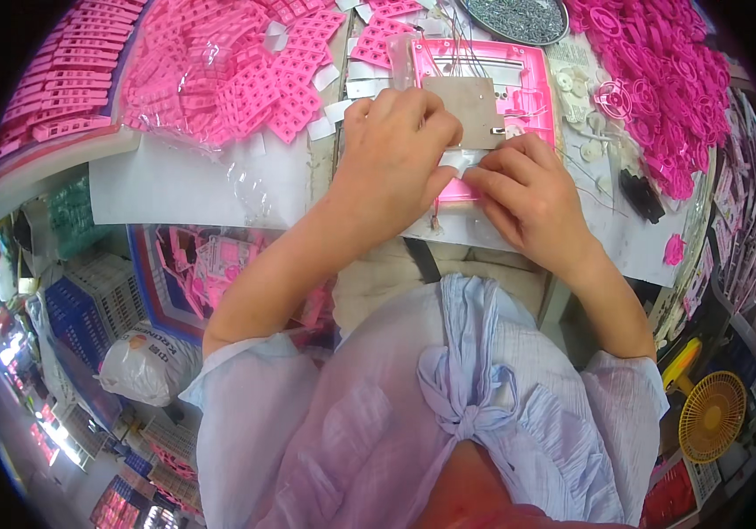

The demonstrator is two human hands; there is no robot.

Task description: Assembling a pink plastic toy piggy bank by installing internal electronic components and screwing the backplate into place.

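Observation:
A pink plastic housing (536, 70) lies in front of me on the bench, with thin wires rising from its far side. A flat grey-brown board (466, 101) rests inside it. My left hand (391, 163) is closed over the near left part of the housing, its fingers curled and thumb pointing right. My right hand (532, 198) is closed in a pinch at the near right part. Between the fingertips of both hands is a small shiny white piece (461, 159), at the board's near edge. Its exact kind is partly hidden by my fingers.
Pink keypad-like parts (245, 79) are heaped at the left, with rows of pink strips (69, 79) beyond. A dish of screws (519, 18) stands at the back. Magenta parts (660, 97) pile up at the right, near a black piece (640, 196). A yellow fan (711, 416) is lower right.

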